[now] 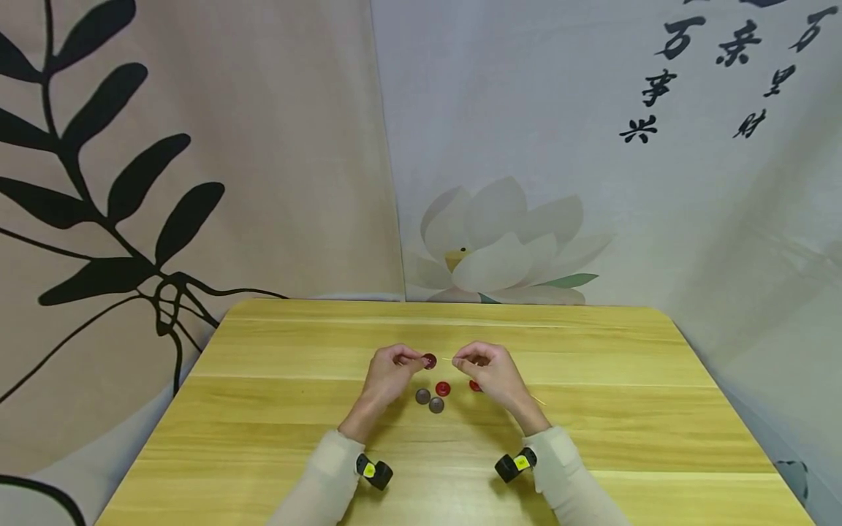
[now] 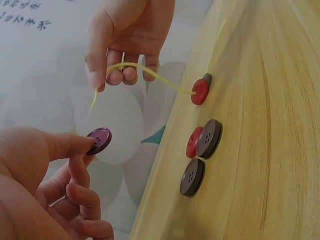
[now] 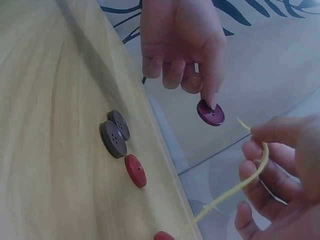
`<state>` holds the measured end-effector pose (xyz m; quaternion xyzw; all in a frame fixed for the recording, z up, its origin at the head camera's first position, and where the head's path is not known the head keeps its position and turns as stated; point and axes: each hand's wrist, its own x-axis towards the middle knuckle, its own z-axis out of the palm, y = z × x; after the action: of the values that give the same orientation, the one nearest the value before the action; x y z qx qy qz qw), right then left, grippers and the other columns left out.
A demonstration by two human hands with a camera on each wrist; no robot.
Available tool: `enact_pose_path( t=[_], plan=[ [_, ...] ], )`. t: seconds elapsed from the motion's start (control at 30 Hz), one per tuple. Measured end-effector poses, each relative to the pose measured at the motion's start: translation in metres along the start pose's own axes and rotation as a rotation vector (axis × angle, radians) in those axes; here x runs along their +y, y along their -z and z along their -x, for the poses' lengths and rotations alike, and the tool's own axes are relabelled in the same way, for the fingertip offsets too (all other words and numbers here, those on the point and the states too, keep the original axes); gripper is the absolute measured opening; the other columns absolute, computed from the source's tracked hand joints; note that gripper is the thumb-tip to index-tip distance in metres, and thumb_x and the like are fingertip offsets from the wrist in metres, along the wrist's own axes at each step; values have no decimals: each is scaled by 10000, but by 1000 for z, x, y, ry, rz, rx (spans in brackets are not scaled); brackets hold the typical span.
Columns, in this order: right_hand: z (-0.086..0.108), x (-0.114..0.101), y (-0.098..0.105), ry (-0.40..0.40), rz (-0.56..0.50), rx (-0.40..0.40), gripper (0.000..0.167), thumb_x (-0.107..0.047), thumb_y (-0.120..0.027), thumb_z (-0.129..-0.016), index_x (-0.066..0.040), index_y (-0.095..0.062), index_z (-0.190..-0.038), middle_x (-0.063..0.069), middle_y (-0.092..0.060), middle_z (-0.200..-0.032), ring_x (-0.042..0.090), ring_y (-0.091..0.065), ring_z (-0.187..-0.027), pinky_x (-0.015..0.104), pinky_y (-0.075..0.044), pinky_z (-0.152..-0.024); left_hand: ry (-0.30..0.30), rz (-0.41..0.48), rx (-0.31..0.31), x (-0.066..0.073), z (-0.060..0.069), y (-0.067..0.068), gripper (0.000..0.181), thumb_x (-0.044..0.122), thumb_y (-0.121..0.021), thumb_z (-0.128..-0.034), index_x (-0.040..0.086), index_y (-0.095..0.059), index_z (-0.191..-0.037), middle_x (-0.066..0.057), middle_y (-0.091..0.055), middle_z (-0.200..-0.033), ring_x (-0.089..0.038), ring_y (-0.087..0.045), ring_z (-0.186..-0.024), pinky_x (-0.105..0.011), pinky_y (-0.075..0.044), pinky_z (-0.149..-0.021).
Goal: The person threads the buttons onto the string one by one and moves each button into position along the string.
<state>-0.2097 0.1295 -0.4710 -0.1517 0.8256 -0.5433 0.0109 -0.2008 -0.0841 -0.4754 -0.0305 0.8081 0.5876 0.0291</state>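
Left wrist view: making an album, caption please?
Left hand pinching a purple button, right hand holding a yellow cord running to a red button; brown buttons nearby.

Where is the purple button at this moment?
In the head view, the purple button is pinched by the left hand, just left of the yellow cord's tip.

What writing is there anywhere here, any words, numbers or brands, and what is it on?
On the pale backdrop cloth, brushed characters:
"万事兴" (left column)
"亲" (middle)
"万里财" (right column)
Strokes above are cut off by the picture edge.
Yellow patches on the wrist devices: too small to read.
Buttons: no lettering visible.
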Motion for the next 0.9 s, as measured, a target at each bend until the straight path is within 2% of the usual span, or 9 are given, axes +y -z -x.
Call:
enact_pose_path(
  t=[0.3, 0.57, 0.9],
  plan=[
    [0, 0, -5, 27, 40, 22, 64, -176, -725, -910, -116, -742, -924, -19, -701, -848, 147, -591, -738, 262, -481, -632, 0, 5, 18, 4, 2, -5, 95, 190, -728, -898, 98, -730, -918, -195, -683, -901, -145, -524, -675, -263, -387, -580],
    [1, -3, -8, 10, 23, 15, 63, -165, -723, -911, -103, -732, -904, 82, -698, -836, 164, -555, -615, 247, -458, -487, -17, 1, 20, 5, 1, -7, 91, 191, -725, -897, 102, -735, -914, -185, -690, -890, -152, -538, -698, -282, -400, -621],
    [1, -1, -9, 22, 11, 26, 64, -149, -714, -916, -94, -727, -886, 98, -697, -828, 136, -541, -575, 242, -456, -480, -34, -15, 28, 7, 3, -9, 82, 164, -720, -893, 85, -734, -909, -109, -673, -823, -154, -545, -702, -293, -412, -624]
  ],
)
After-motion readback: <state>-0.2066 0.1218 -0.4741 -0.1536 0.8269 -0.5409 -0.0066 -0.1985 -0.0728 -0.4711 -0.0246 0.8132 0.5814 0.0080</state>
